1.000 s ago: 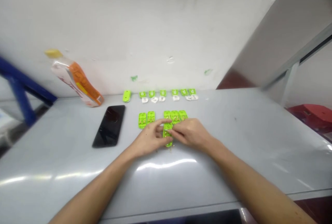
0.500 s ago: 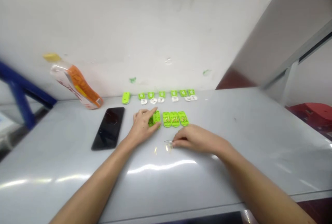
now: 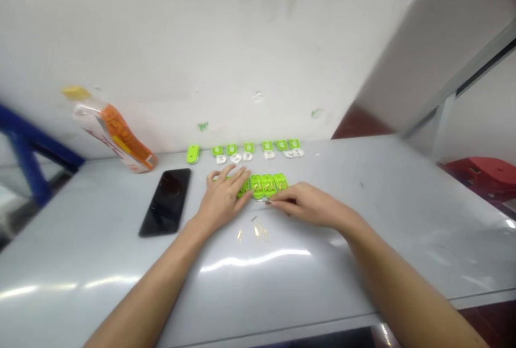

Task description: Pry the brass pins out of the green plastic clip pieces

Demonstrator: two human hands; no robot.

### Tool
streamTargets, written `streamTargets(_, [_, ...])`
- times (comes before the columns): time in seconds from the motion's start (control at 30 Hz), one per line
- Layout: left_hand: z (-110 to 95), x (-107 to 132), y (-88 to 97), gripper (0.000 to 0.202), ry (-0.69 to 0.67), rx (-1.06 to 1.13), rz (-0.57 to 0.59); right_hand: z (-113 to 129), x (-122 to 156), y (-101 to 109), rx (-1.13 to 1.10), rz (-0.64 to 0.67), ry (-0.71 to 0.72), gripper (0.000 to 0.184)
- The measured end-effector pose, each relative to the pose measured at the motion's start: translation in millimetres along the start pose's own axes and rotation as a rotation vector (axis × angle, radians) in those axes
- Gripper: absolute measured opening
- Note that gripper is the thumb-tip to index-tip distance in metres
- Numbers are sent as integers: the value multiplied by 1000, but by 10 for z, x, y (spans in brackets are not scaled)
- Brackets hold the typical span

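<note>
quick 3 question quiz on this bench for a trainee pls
1. True or false: the black smartphone lies to the left of the left hand.
2. What lies just in front of the back row of green pieces? A) white pieces B) red lids C) steel washers
3. What colour is the cap on the plastic bottle?

Key: 1 true; 2 A; 3 yellow

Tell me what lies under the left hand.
The left hand covers part of a bright green plastic piece on the grey table; only its edge shows past the fingers, so its full shape stays hidden.
</note>
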State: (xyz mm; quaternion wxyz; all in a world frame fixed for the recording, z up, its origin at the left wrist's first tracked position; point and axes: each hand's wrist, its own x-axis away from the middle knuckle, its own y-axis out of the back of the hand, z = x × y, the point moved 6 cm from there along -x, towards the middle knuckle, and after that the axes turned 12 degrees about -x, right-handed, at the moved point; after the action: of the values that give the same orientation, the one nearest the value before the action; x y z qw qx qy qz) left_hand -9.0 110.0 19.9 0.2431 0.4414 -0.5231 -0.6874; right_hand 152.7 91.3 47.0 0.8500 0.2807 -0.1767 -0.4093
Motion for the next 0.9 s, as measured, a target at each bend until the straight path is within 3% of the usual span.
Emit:
streamTargets(0.13, [-182, -2, 3, 45, -113, 17, 40, -19, -1, 62, 6, -54, 5, 32])
streamTargets(0.23, [-183, -11, 7, 42, -82, 46, 42, -36, 4, 110, -8, -80, 13, 27])
streamTargets(0.43, [-160, -22, -33, 62, -40, 121, 58, -111, 16, 231, -93, -210, -18, 17])
streamTargets(0.67, [-143, -13, 42, 63, 6, 212, -18, -117, 11, 255, 174, -275, 36, 20])
streamTargets(0.9, [-112, 25, 61, 67, 12, 315, -46, -50, 18, 171, 264, -258, 115, 22])
